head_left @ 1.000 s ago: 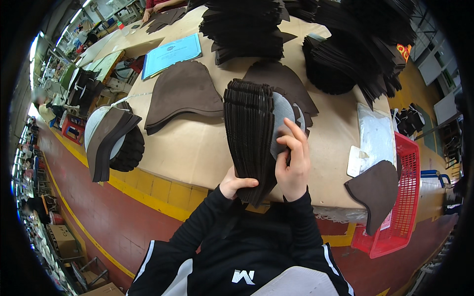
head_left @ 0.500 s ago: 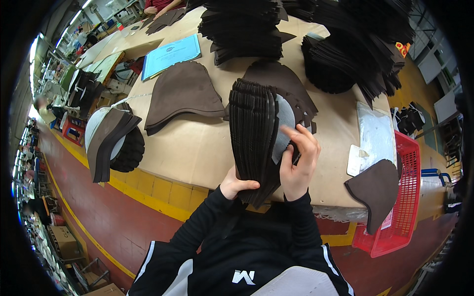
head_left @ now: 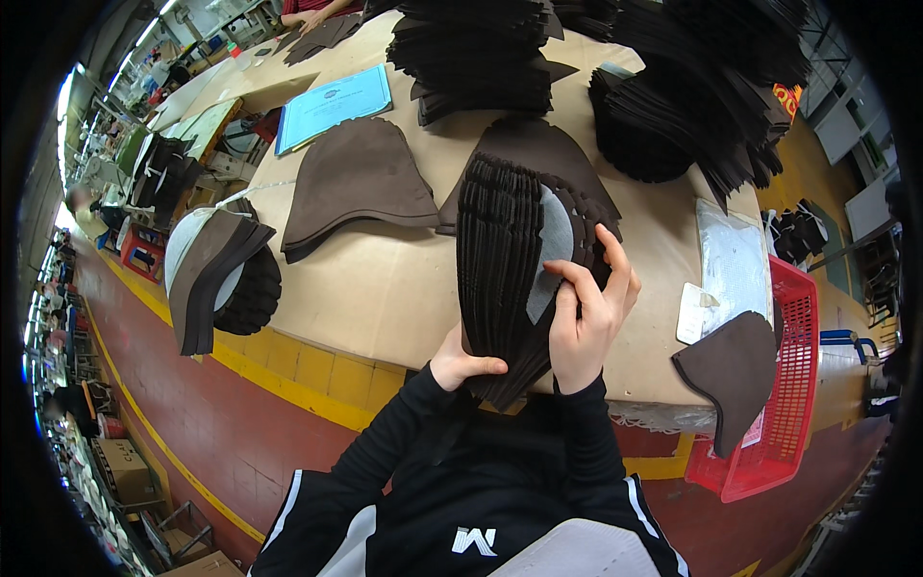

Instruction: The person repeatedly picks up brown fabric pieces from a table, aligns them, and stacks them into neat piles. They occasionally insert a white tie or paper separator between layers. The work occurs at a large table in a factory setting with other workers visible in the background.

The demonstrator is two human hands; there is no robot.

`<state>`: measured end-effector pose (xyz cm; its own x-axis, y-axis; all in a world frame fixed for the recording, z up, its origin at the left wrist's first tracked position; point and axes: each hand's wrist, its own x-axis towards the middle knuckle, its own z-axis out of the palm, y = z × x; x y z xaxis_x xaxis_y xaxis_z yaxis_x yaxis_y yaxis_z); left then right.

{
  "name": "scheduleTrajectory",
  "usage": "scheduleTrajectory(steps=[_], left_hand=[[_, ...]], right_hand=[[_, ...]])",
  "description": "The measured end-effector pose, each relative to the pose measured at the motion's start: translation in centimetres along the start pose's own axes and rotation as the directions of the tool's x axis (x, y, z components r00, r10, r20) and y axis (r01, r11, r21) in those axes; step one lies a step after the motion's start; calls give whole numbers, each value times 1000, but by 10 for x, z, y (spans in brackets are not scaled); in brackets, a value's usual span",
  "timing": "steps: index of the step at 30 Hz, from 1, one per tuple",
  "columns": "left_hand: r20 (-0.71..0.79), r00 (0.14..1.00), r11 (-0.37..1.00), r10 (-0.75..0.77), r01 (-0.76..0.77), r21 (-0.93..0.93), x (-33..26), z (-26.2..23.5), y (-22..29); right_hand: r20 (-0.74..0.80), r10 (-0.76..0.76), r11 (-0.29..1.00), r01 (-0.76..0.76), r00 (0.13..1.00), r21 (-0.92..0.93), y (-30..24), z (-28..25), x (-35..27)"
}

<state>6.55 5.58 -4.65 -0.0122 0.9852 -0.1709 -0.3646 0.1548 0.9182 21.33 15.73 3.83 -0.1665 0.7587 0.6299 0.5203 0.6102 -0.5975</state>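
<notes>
A thick stack of dark brown cut pieces point(head_left: 500, 260) stands tilted up in front of me, its layered edges facing me and fanned at the upper right. My left hand point(head_left: 461, 362) is closed round its lower left end, thumb across the front, the other fingers hidden behind. At the stack's right side, my right hand point(head_left: 588, 322) has its fingers bent and somewhat apart, gripping the fanned edges. One fingertip touches a pale grey layer point(head_left: 555, 252) among the brown ones. Behind the stack, more flat brown pieces point(head_left: 538, 144) lie on the table point(head_left: 375, 298).
A separate brown pile point(head_left: 361, 188) lies left of the stack, near a blue folder point(head_left: 336, 106). A tied bundle point(head_left: 226, 274) overhangs the left edge. Tall dark stacks point(head_left: 471, 58) stand at the back. A red basket point(head_left: 803, 385) with a brown piece point(head_left: 731, 370) is at the right.
The stack has shifted slightly right and its right side is fanned wider. My right hand has moved a little right, its fingers spread further apart. My left hand keeps its grip.
</notes>
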Motion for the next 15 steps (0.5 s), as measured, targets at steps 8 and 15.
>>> scheduleTrajectory(steps=[8, 15], left_hand=[[16, 999, 999, 33, -32, -40, 1, -1, -3], [2, 1000, 1000, 24, -24, -14, 0, -2, -7]], right_hand=[[-7, 46, 995, -45, 999, 88, -8, -1, 4], [31, -17, 997, 19, 999, -80, -11, -4, 3]])
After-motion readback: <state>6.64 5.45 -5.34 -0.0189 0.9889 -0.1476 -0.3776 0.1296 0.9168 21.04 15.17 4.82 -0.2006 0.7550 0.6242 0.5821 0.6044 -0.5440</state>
